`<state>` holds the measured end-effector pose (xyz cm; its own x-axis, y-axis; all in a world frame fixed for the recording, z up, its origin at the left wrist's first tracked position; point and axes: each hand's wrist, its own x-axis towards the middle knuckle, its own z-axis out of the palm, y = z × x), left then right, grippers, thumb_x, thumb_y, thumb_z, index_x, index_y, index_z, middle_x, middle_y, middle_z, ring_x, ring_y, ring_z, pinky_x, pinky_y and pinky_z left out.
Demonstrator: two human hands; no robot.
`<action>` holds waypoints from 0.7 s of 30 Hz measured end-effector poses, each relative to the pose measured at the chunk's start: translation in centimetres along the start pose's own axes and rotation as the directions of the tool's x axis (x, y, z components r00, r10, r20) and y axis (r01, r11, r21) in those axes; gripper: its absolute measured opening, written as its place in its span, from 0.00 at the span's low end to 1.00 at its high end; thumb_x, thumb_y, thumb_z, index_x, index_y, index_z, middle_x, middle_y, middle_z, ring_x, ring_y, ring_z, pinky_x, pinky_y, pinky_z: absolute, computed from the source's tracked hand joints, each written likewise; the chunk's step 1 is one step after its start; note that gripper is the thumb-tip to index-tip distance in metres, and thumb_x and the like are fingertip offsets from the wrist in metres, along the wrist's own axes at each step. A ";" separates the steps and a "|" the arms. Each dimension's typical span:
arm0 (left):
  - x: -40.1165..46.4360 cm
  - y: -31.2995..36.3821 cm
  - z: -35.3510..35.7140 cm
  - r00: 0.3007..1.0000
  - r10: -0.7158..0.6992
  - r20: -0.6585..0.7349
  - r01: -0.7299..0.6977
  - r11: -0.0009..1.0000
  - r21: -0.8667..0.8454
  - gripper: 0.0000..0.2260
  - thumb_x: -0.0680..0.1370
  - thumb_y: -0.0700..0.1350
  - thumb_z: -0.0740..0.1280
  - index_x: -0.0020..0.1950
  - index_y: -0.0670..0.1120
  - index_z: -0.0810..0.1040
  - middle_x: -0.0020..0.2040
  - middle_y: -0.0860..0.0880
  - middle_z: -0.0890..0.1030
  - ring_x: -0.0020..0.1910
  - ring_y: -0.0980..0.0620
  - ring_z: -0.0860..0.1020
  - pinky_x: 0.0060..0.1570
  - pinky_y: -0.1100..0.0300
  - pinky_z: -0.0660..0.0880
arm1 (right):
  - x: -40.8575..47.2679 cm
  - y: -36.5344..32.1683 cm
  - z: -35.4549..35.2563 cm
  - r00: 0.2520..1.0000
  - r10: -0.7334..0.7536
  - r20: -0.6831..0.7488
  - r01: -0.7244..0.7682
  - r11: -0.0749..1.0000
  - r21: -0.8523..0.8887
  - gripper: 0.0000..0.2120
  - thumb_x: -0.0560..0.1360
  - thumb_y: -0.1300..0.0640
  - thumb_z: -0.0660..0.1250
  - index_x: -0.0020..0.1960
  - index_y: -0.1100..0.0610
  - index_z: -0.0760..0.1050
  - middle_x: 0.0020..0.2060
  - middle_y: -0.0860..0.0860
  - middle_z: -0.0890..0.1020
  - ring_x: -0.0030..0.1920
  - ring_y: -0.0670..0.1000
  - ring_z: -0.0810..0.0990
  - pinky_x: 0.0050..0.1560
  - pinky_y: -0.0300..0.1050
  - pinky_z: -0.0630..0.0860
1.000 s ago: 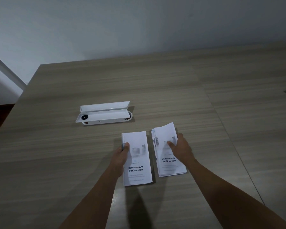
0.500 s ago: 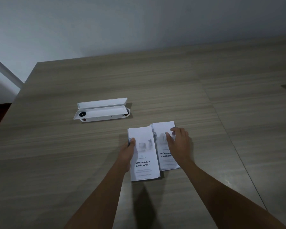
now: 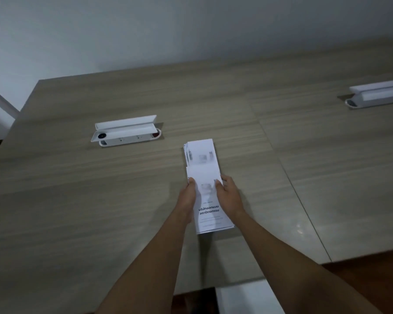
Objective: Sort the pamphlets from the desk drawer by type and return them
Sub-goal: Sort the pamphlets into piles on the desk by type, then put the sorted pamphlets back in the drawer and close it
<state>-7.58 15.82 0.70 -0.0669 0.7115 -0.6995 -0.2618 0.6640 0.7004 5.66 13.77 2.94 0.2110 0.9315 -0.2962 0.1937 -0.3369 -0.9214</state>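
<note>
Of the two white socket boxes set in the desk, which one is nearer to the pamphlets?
The left socket box, with the round black part at its end. It lies just up-left of the pamphlets; the other box sits at the far right edge.

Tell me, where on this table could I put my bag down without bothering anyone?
The table is bare left of the left hand, below the white socket box. Also bare between the pamphlets and the far-right box. The middle is crowded around both hands, right hand.

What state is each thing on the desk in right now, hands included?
near pamphlet stack: gripped at both long edges, overlapping the far stack
far pamphlet stack: flat on the desk, edges fanned
left hand: gripping
right hand: gripping
left socket box: lid open
right socket box: lid open
</note>
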 end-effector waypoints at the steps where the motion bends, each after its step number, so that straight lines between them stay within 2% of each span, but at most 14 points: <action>1: -1.1 -1.1 0.4 1.000 0.001 -0.003 -0.001 1.000 -0.005 0.27 0.80 0.63 0.58 0.67 0.46 0.80 0.59 0.43 0.86 0.56 0.38 0.85 0.63 0.37 0.78 | -1.3 0.5 -0.9 1.000 0.002 0.001 -0.002 1.000 0.020 0.08 0.82 0.54 0.61 0.60 0.52 0.73 0.51 0.49 0.83 0.50 0.49 0.82 0.52 0.44 0.77; 3: -4.0 -3.4 1.2 1.000 0.004 0.004 -0.004 1.000 -0.014 0.24 0.83 0.61 0.57 0.67 0.47 0.79 0.59 0.44 0.86 0.56 0.39 0.85 0.63 0.39 0.79 | -3.9 1.9 -2.5 1.000 0.031 -0.006 -0.030 0.999 0.041 0.04 0.81 0.54 0.62 0.55 0.52 0.73 0.48 0.49 0.83 0.49 0.50 0.82 0.53 0.47 0.77; 5: -7.1 -5.6 2.0 1.000 -0.006 0.011 0.007 1.000 -0.007 0.22 0.84 0.60 0.56 0.64 0.47 0.80 0.58 0.44 0.87 0.56 0.40 0.85 0.62 0.39 0.80 | -6.6 3.4 -4.0 0.996 0.082 -0.036 -0.081 0.996 0.025 0.06 0.81 0.52 0.62 0.52 0.55 0.73 0.46 0.51 0.83 0.46 0.52 0.82 0.48 0.48 0.77; 8: -9.9 -9.6 2.7 0.998 -0.069 0.010 0.069 0.998 -0.008 0.23 0.84 0.61 0.56 0.63 0.48 0.81 0.57 0.44 0.87 0.55 0.40 0.85 0.63 0.39 0.79 | -10.7 5.9 -6.0 0.986 0.150 -0.067 -0.150 0.989 0.014 0.11 0.81 0.50 0.62 0.52 0.59 0.72 0.44 0.54 0.82 0.41 0.52 0.79 0.40 0.46 0.74; 11: -10.3 -15.0 2.7 0.991 -0.129 0.040 0.130 0.991 -0.031 0.31 0.75 0.70 0.60 0.66 0.50 0.81 0.59 0.45 0.87 0.56 0.40 0.86 0.63 0.38 0.79 | -14.3 8.3 -7.7 0.978 0.200 -0.065 -0.201 0.980 -0.009 0.10 0.80 0.50 0.61 0.52 0.58 0.71 0.44 0.55 0.82 0.40 0.52 0.79 0.42 0.49 0.76; 12: -10.3 -16.8 2.6 0.989 -0.139 0.048 0.141 0.989 -0.040 0.32 0.74 0.70 0.60 0.66 0.50 0.81 0.60 0.45 0.87 0.56 0.40 0.86 0.63 0.37 0.79 | -15.4 8.8 -8.2 0.975 0.212 -0.066 -0.214 0.976 -0.025 0.10 0.80 0.50 0.61 0.52 0.58 0.71 0.44 0.54 0.81 0.41 0.53 0.80 0.42 0.49 0.76; 15: -13.1 -19.5 3.0 0.990 -0.140 0.010 0.140 0.988 -0.070 0.27 0.78 0.64 0.58 0.66 0.48 0.80 0.59 0.44 0.87 0.57 0.40 0.85 0.63 0.36 0.78 | -18.0 10.1 -9.6 0.973 0.225 -0.044 -0.227 0.972 -0.057 0.10 0.80 0.52 0.61 0.53 0.60 0.72 0.42 0.52 0.79 0.39 0.51 0.77 0.37 0.44 0.72; 19: -16.4 -23.1 2.8 0.980 -0.200 -0.009 0.196 0.965 -0.175 0.27 0.78 0.63 0.60 0.66 0.47 0.79 0.59 0.41 0.86 0.56 0.36 0.85 0.60 0.32 0.78 | -21.2 12.9 -11.3 0.955 0.294 0.037 -0.292 0.955 -0.049 0.10 0.79 0.52 0.63 0.50 0.59 0.73 0.44 0.55 0.79 0.42 0.53 0.78 0.44 0.49 0.75; 21: -19.3 -23.9 3.1 0.969 -0.246 -0.025 0.237 0.951 -0.200 0.24 0.82 0.61 0.58 0.65 0.45 0.79 0.58 0.39 0.86 0.53 0.36 0.85 0.57 0.36 0.80 | -22.9 14.3 -12.2 0.945 0.323 0.059 -0.318 0.945 -0.084 0.10 0.78 0.51 0.63 0.47 0.58 0.73 0.44 0.57 0.80 0.41 0.54 0.79 0.45 0.50 0.76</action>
<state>2.92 -13.09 -2.16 -0.0243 0.5200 -0.8538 -0.4570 0.7538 0.4721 15.25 -14.05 -0.37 0.2054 0.7793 -0.5921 0.1965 -0.6255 -0.7551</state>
